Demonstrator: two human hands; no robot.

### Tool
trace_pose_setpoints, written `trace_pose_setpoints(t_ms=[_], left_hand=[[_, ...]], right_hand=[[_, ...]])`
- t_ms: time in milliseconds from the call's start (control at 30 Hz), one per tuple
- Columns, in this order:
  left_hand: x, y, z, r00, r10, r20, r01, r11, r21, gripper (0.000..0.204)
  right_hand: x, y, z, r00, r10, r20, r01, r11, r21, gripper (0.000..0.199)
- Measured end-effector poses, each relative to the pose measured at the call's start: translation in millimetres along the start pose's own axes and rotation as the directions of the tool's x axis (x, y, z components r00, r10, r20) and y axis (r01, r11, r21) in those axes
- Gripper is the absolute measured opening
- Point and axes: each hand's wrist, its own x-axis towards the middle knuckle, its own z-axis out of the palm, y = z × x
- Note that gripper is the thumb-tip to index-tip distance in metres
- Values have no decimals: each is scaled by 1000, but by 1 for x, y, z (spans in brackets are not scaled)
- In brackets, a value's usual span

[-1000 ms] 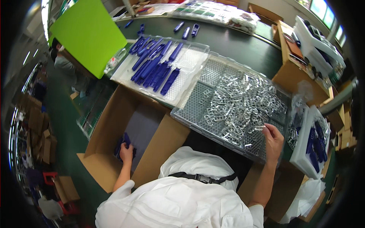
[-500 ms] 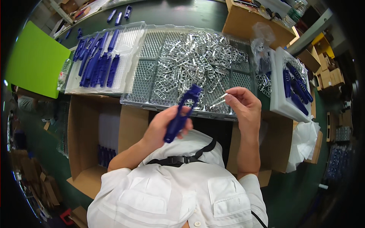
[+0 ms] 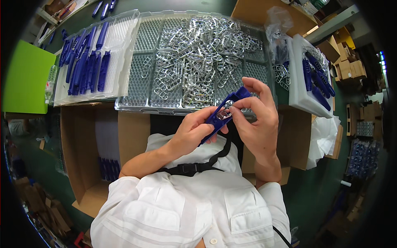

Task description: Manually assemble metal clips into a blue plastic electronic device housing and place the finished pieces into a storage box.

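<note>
You are holding the blue plastic handle (image 3: 219,118) in your left hand (image 3: 191,133), fingers closed around its lower part, so its upper end is staying free. Your right hand (image 3: 257,122) is pinching a small metal clip (image 3: 225,114) with thumb and fingertips and pressing it against the handle (probably seating it there). Both hands are working above the near edge of the clear grid tray (image 3: 136,97), which is carrying the pile of loose metal clips (image 3: 198,53). Left of it, the tray of blue handles (image 3: 84,62) is lying; right, a white tray (image 3: 295,89) with more. The open cardboard box (image 3: 78,153) is giving room below left.
</note>
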Motion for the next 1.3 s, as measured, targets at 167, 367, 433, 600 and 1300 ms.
trace_pose_setpoints(t_ms=[167,367,433,600,1300], left_hand=[[-6,-4,-3,997,43,-62,-36,994,106,48],[-12,-4,-6,996,70,-52,-58,978,203,49],[-12,-7,-7,996,72,-55,-58,972,229,47],[-16,-11,-6,994,66,-86,-42,966,257,42],[37,-17,-18,944,186,-273,-54,902,428,22]], right_hand=[[3,-2,4,998,-20,64,24,997,-68,15],[3,-9,11,994,-37,101,49,991,-121,14],[2,-9,13,993,-31,118,46,990,-130,14],[-4,-3,14,980,-112,166,152,955,-254,22],[5,26,41,986,159,46,-153,982,-115,29]])
